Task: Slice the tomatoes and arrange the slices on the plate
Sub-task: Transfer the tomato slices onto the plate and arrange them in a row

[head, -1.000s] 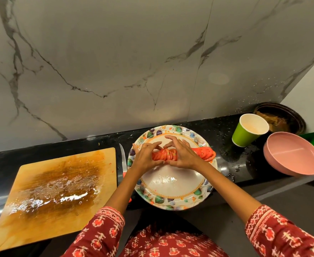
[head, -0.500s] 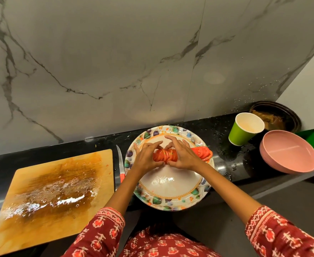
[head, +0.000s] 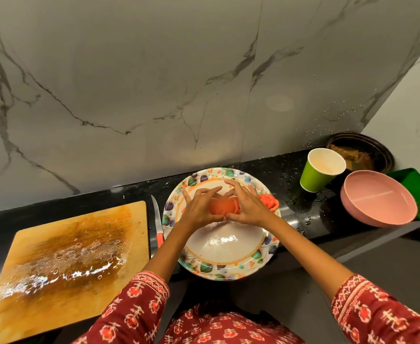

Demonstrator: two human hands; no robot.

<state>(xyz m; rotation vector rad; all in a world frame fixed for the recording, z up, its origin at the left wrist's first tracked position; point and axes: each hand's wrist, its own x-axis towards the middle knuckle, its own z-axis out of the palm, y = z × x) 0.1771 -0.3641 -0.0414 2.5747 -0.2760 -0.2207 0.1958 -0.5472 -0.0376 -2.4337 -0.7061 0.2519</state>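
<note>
A round plate (head: 225,258) with a leaf-patterned rim sits on the black counter in front of me. Across its far half lies a row of red tomato slices (head: 222,207); a few more slices (head: 269,203) show past my right wrist at the plate's right rim. My left hand (head: 199,207) cups the row's left end and my right hand (head: 245,206) its right end, fingers curled over the slices. The stack between my palms looks blurred. A knife (head: 157,220) with a red handle lies on the counter between the plate and the cutting board.
A wet wooden cutting board (head: 62,261) lies at the left. At the right stand a green paper cup (head: 320,170), a pink bowl (head: 377,201), a dark bowl (head: 362,152) and a green tray (head: 419,187). A marble wall rises behind the counter.
Both hands have stayed on the tomato slices and pressed closer around them. The view has shifted slightly; plate, knife and board have not moved.
</note>
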